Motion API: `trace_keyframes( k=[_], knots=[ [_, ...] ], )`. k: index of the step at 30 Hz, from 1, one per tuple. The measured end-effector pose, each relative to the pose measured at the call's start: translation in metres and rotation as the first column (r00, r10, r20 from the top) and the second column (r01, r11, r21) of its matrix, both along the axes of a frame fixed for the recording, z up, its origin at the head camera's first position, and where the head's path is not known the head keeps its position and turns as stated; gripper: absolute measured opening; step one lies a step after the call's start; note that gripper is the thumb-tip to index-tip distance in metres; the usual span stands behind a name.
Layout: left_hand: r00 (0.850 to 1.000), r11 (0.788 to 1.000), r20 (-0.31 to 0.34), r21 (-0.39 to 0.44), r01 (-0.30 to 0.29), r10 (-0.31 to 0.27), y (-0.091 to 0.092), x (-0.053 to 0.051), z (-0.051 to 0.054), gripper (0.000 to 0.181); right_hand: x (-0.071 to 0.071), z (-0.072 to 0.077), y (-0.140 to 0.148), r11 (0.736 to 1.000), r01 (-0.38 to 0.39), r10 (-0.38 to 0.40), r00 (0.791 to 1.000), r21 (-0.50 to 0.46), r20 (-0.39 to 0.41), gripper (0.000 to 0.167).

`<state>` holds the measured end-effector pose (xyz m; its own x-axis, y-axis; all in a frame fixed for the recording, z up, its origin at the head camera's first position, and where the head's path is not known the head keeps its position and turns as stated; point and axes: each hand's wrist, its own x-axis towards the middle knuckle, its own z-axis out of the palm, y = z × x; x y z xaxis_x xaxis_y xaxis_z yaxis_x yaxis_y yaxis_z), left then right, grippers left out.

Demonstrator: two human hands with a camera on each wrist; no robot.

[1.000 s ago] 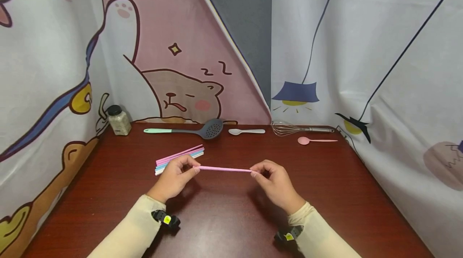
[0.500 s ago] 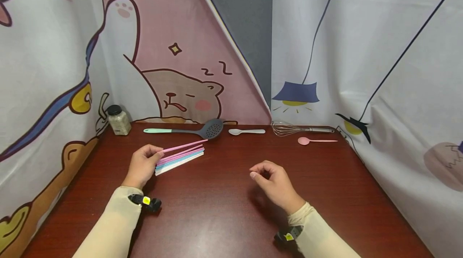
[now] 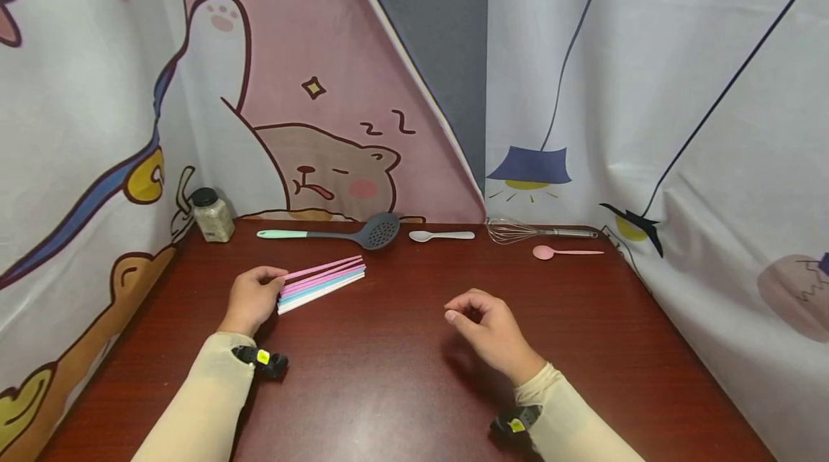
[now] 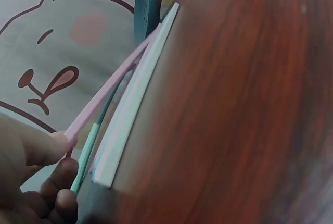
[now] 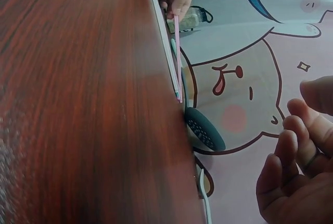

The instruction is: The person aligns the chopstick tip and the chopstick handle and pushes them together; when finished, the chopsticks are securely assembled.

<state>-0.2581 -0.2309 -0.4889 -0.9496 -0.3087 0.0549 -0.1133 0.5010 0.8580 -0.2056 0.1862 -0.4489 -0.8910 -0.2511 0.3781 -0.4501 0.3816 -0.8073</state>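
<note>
My left hand [image 3: 252, 298] pinches the near end of a pink chopstick [image 3: 324, 268] between thumb and forefinger. The chopstick lies along the far side of a row of pink, blue and white chopsticks [image 3: 322, 289] on the table. In the left wrist view, the held chopstick [image 4: 106, 91] slants up from my fingertips, its far end close to the row. Over the middle right of the table is my right hand [image 3: 492, 332], its fingers loosely bent and holding nothing. The right wrist view shows its fingers [image 5: 285, 153] apart from any object.
Along the back edge lie a slotted skimmer [image 3: 378, 232] with a mint handle, a white spoon [image 3: 447, 235] and a wire whisk [image 3: 518, 230]. A pink spoon [image 3: 545, 252] is just in front of the whisk. At the back left stands a black-capped jar [image 3: 215, 217]. Printed curtains surround the table.
My left hand has carried the pink chopstick from the middle to the row at left, lowering its far end beside the others. My right hand has let go of it and stayed in place.
</note>
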Motion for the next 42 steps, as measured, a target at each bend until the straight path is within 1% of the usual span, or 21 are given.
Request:
trace_keyframes(
  k=[5,10,13,19,24,28,31,35,38,42],
  knots=[
    [0.998,0.996,0.039,-0.076,0.050,-0.047,-0.0025,-0.0002,-0.0002,0.024,0.0001,-0.0016,0.0003,1.000,-0.003,0.003,1.000,0.023,0.006,0.006],
    [0.996,0.990,0.071,-0.120,0.071,-0.062,-0.0019,0.0005,0.0016,0.023,0.0005,-0.0022,0.0004,1.000,-0.003,0.002,1.000,0.031,0.021,0.012],
    [0.995,0.989,0.078,-0.128,0.072,-0.063,-0.0015,0.0008,0.0022,0.024,0.0008,-0.0018,0.0004,1.000,-0.004,0.004,1.000,0.031,0.018,0.013],
    [0.994,0.987,0.083,-0.137,0.086,-0.075,-0.0014,0.0015,0.0013,0.025,0.0005,-0.0028,0.0011,1.000,-0.015,0.015,1.000,0.022,0.008,0.008],
    [0.995,0.984,0.056,-0.152,0.092,-0.085,-0.0029,0.0016,0.0014,0.021,0.0012,-0.0015,0.0008,1.000,-0.018,0.018,1.000,0.008,0.018,0.007],
    [0.993,0.980,0.033,-0.163,0.116,-0.112,-0.0043,0.0007,0.0009,0.019,0.0018,-0.0002,0.0008,1.000,-0.020,0.020,1.000,0.005,0.022,0.007],
    [0.991,0.978,0.041,-0.161,0.133,-0.128,-0.0046,0.0002,0.0005,0.022,0.0012,-0.0008,0.0011,1.000,-0.023,0.023,1.000,0.003,0.018,0.007],
    [0.990,0.976,0.038,-0.166,0.137,-0.132,-0.0052,-0.0002,0.0010,0.023,-0.0007,-0.0023,0.0019,1.000,-0.021,0.021,1.000,0.003,0.013,0.008],
    [0.988,0.973,0.043,-0.174,0.151,-0.146,-0.0057,-0.0006,0.0009,0.025,-0.0010,-0.0022,0.0019,1.000,-0.020,0.020,1.000,0.001,0.014,0.008],
    [0.984,0.974,0.071,-0.144,0.172,-0.163,-0.0053,-0.0006,0.0018,0.029,-0.0003,-0.0010,0.0013,1.000,-0.018,0.018,1.000,0.000,0.011,0.008]
  ],
)
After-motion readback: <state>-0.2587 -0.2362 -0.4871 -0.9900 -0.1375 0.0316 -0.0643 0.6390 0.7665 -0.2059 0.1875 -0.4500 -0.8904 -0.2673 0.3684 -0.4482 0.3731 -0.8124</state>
